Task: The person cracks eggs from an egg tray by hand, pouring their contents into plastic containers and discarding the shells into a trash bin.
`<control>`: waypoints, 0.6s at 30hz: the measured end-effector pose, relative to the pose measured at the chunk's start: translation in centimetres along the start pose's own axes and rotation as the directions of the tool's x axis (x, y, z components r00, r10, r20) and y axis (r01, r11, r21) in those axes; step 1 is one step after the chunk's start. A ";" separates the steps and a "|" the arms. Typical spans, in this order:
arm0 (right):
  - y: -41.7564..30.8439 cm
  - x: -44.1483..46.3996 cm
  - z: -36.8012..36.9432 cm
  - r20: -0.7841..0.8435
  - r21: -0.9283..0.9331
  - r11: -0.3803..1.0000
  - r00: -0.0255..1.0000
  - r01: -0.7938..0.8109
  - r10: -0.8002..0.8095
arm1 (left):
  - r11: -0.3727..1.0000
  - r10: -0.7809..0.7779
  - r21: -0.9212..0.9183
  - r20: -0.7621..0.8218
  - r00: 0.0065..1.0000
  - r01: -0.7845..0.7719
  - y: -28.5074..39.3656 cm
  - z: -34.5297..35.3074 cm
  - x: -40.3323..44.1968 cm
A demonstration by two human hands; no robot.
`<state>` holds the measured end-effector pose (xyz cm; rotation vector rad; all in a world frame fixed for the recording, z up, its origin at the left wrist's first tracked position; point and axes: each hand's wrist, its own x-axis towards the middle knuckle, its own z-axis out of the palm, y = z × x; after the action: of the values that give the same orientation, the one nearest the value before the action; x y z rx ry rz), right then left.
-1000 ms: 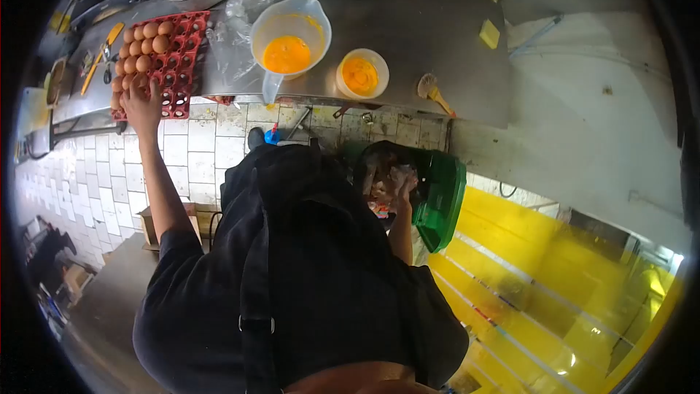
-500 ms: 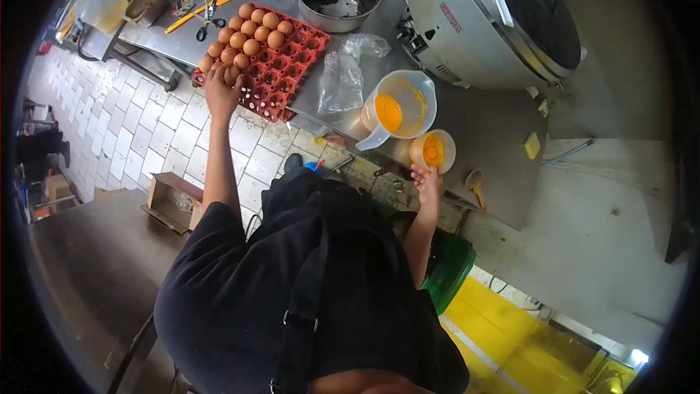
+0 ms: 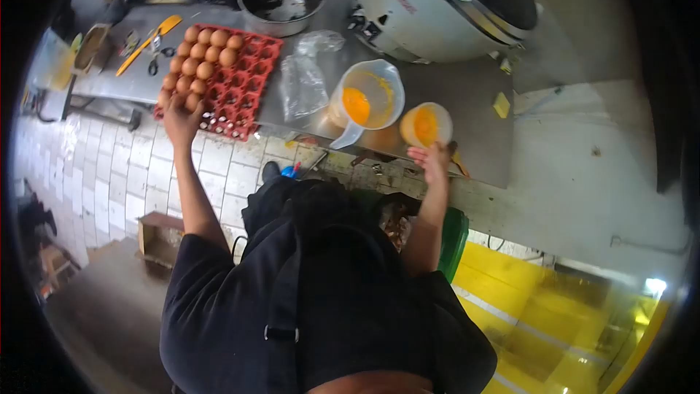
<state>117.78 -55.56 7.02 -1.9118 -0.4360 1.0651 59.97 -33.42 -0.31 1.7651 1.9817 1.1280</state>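
Brown eggs [image 3: 205, 71] fill the left part of a red egg tray [image 3: 246, 80] on the steel counter. At the tray's near left corner, my left hand [image 3: 181, 118] has its fingers on the nearest eggs; whether it grips one is hard to make out. My right hand [image 3: 435, 163] is at the near side of a small tub [image 3: 445, 122] with orange yolk in it, fingers apart. Left of the tub stands a clear jug [image 3: 390, 95] holding yolk, its handle toward me. A crumpled plastic bag [image 3: 300, 76] lies between tray and jug.
Behind are a round dark pan [image 3: 281, 25] and a large grey cooker [image 3: 430, 14]. A yellow sponge [image 3: 502, 105] lies at the right. Orange spatula [image 3: 169, 25] and scissors [image 3: 154, 58] are left of the tray. Below the counter is a green bin [image 3: 455, 241].
My right hand has risen from the green bin to the small tub. My left hand stays at the tray's near eggs. The camera view has shifted.
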 end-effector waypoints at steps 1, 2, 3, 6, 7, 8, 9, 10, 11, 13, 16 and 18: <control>-2.2 -0.9 0.3 -0.063 -0.070 0.997 0.998 0.014 -0.019 | 0.996 -0.040 -0.078 0.094 0.995 0.048 -0.1 -0.6 0.1; -4.3 -1.7 0.3 -0.064 -0.133 0.991 0.997 0.021 -0.029 | 0.997 -0.065 -0.028 0.093 0.994 0.067 1.5 -1.8 0.0; -6.3 -2.6 0.4 -0.078 -0.192 0.981 0.996 0.030 -0.045 | 0.997 -0.082 0.011 0.097 0.992 0.081 3.1 -2.5 0.2; -10.5 -5.6 1.3 -0.128 -0.233 0.965 0.980 0.118 -0.151 | 0.984 0.172 0.051 0.007 0.985 -0.172 0.5 -1.0 0.2; -11.8 -6.3 1.9 -0.127 -0.250 0.949 0.965 0.193 -0.230 | 0.966 0.255 0.059 -0.041 0.966 -0.252 0.5 -0.6 0.2; -13.3 -7.1 2.5 -0.152 -0.257 0.945 0.958 0.200 -0.244 | 0.979 0.205 -0.005 -0.054 0.977 -0.206 -0.1 0.0 0.0; -14.6 -7.9 3.4 -0.146 -0.349 0.902 0.935 0.256 -0.322 | 0.987 0.150 -0.057 -0.063 0.987 -0.153 -0.5 0.3 -0.3; -15.1 -8.4 4.2 -0.128 -0.435 0.850 0.913 0.299 -0.387 | 0.992 0.116 -0.038 -0.038 0.993 -0.117 -0.2 0.1 -0.4; -15.2 -8.4 5.0 -0.126 -0.435 0.850 0.914 0.298 -0.385 | 0.993 0.114 -0.036 -0.037 0.993 -0.116 0.1 -0.1 -0.6; -15.5 -8.0 6.8 -0.113 -0.446 0.761 0.813 0.472 -0.571 | 0.987 0.151 0.058 -0.037 0.988 -0.149 1.1 -0.9 -0.7; -14.6 -6.6 8.6 -0.077 -0.664 0.562 0.703 0.493 -0.707 | 0.988 0.143 0.050 0.038 0.989 -0.144 1.0 -1.6 -0.6; -13.8 -5.6 9.6 -0.054 -0.783 0.396 0.582 0.480 -0.811 | 0.987 0.162 0.010 0.068 0.984 -0.163 0.7 -1.7 -0.4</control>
<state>108.24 -46.52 18.90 -2.1770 -1.3819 -0.1772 59.48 -34.45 1.24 1.9759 1.8410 1.0888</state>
